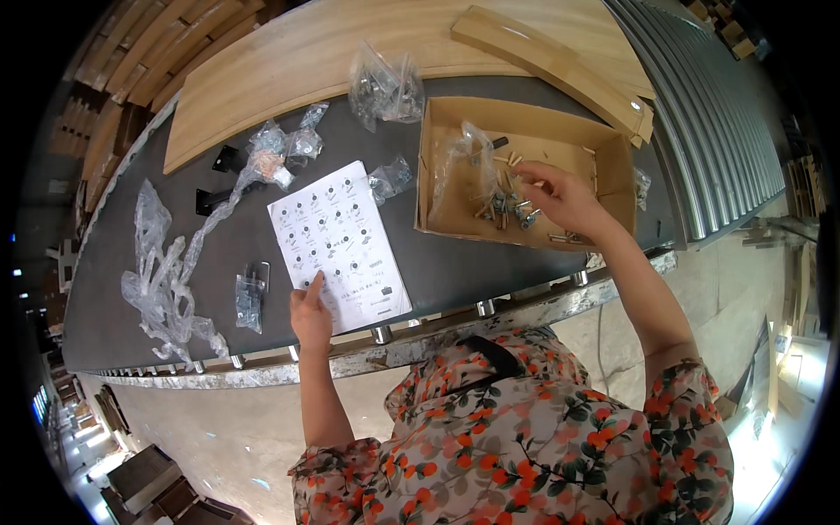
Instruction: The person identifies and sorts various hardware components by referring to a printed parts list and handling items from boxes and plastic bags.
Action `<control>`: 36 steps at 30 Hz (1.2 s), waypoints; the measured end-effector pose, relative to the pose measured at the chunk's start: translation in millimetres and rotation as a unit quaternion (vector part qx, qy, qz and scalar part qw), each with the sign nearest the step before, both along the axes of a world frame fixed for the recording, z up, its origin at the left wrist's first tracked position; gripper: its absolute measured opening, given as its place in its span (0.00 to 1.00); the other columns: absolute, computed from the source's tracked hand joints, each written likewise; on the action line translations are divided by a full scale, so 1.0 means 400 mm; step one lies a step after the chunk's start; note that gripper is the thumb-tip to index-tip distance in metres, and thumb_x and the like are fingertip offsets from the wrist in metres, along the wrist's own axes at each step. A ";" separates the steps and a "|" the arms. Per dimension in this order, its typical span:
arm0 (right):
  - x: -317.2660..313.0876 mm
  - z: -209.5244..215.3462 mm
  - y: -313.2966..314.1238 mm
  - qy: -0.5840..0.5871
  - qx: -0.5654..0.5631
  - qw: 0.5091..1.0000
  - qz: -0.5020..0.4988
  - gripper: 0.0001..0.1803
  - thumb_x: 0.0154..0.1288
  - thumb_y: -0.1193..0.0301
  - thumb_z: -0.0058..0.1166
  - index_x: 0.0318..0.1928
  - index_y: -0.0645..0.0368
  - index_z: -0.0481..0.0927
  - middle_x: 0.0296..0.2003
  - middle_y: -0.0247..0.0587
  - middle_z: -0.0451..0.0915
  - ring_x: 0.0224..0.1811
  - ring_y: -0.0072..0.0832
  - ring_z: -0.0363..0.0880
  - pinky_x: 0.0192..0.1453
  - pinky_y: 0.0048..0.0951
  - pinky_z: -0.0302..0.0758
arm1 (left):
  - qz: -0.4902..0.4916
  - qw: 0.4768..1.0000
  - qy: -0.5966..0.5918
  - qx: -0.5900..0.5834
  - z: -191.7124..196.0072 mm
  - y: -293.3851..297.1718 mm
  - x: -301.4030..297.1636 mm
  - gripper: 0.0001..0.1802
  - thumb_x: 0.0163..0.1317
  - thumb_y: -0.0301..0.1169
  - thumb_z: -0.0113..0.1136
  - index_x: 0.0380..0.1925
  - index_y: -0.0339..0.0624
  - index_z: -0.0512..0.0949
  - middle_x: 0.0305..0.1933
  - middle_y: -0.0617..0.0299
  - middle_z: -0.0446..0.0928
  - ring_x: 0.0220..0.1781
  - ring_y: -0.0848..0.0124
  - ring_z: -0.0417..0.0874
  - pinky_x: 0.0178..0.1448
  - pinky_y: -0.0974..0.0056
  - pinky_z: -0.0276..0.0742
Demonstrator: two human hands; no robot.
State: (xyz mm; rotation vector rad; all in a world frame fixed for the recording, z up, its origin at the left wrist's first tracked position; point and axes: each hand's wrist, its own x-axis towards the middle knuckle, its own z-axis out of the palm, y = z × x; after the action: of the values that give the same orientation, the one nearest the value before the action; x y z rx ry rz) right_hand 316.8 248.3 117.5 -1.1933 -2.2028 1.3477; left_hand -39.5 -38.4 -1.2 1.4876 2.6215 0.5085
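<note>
Dark grey is shown by the bench [446,284], by which most of the view is filled. At twelve o'clock its far edge is covered by a pale wood panel [297,74]; at two o'clock it is flanked by a metal roller conveyor [713,122]. Between one and two o'clock an open cardboard box [512,242] is set down, and beyond it a long narrow carton [542,61] is laid slantwise on the panel. Towards nine o'clock crumpled clear plastic wrap [162,280] is strewn. Nearer the centre on that side, a white instruction sheet [306,206] printed with rows of small diagrams is laid flat. Its near-left part is touched by the left hand [311,319]: the index finger is stretched out, the other fingers are loosely curled, and nothing is seen to be gripped. The right hand [564,197] is held over the box, its fingers half bent and slightly parted; whether anything is pinched cannot be told. Just before twelve o'clock a bulging clear hardware bag [385,87] is placed. At ten o'clock two black metal brackets [227,159] are seen. Near nine o'clock a hex key [267,276] is laid beside a small hardware packet [248,304]. Inside the box, loose bolts [501,208] and wooden dowels [514,160] are scattered beneath and beside the right fingers.
</note>
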 end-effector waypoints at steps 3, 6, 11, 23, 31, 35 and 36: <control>-0.055 -0.043 0.039 -0.085 0.096 0.987 0.097 0.18 0.67 0.61 0.50 0.55 0.53 0.75 0.33 0.41 0.79 0.35 0.35 0.79 0.43 0.34 0.75 | -0.009 1.000 0.022 -0.008 0.011 0.003 0.000 0.28 0.51 0.17 0.54 0.51 0.58 0.78 0.32 0.58 0.70 0.36 0.60 0.75 0.40 0.58 0.75; -0.082 -0.105 0.063 -0.112 0.118 0.981 0.110 0.20 0.67 0.56 0.46 0.50 0.56 0.77 0.38 0.51 0.79 0.46 0.49 0.76 0.50 0.45 0.71 | 0.015 0.999 0.018 -0.047 0.022 0.008 0.010 0.27 0.52 0.18 0.54 0.51 0.60 0.78 0.32 0.58 0.70 0.36 0.59 0.75 0.39 0.57 0.75; -0.069 -0.103 0.120 -0.198 0.092 0.968 0.120 0.17 0.65 0.59 0.47 0.38 0.60 0.80 0.36 0.52 0.79 0.42 0.48 0.77 0.47 0.43 0.72 | 0.040 0.997 0.018 -0.066 0.025 0.002 0.016 0.26 0.53 0.19 0.53 0.51 0.61 0.78 0.32 0.58 0.71 0.34 0.59 0.76 0.38 0.56 0.76; 0.173 -0.044 0.122 -0.184 0.158 0.969 -0.040 0.08 0.59 0.71 0.53 0.37 0.61 0.80 0.34 0.50 0.80 0.39 0.46 0.78 0.44 0.39 0.74 | 0.041 0.996 -0.044 -0.065 0.039 0.017 0.025 0.24 0.55 0.18 0.50 0.51 0.54 0.77 0.36 0.53 0.74 0.36 0.53 0.78 0.41 0.54 0.75; 0.182 -0.066 0.049 -0.220 0.057 0.970 0.083 0.13 0.61 0.67 0.52 0.45 0.58 0.77 0.38 0.48 0.78 0.43 0.47 0.77 0.50 0.42 0.73 | 0.031 0.995 -0.008 -0.090 0.033 0.039 0.035 0.26 0.54 0.17 0.52 0.53 0.52 0.76 0.35 0.52 0.72 0.36 0.54 0.76 0.42 0.53 0.74; 0.192 -0.022 0.053 -0.188 0.087 0.978 0.038 0.14 0.61 0.67 0.52 0.45 0.60 0.78 0.38 0.51 0.79 0.42 0.48 0.78 0.48 0.42 0.74 | 0.042 0.995 -0.017 -0.093 0.040 0.036 0.046 0.26 0.53 0.17 0.51 0.53 0.51 0.76 0.36 0.52 0.72 0.39 0.54 0.76 0.44 0.54 0.74; 0.188 0.000 0.061 -0.146 0.100 0.984 0.025 0.14 0.61 0.67 0.51 0.45 0.59 0.79 0.37 0.54 0.80 0.42 0.49 0.78 0.48 0.42 0.74 | 0.054 0.994 -0.018 -0.092 0.039 0.020 0.045 0.27 0.53 0.17 0.50 0.53 0.50 0.76 0.37 0.52 0.72 0.39 0.54 0.76 0.44 0.54 0.74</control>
State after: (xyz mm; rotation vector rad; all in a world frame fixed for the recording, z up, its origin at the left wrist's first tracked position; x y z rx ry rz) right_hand 391.8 272.9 117.6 -1.3378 -2.5137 0.9897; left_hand -21.6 -30.3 14.3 1.2765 2.6485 0.2888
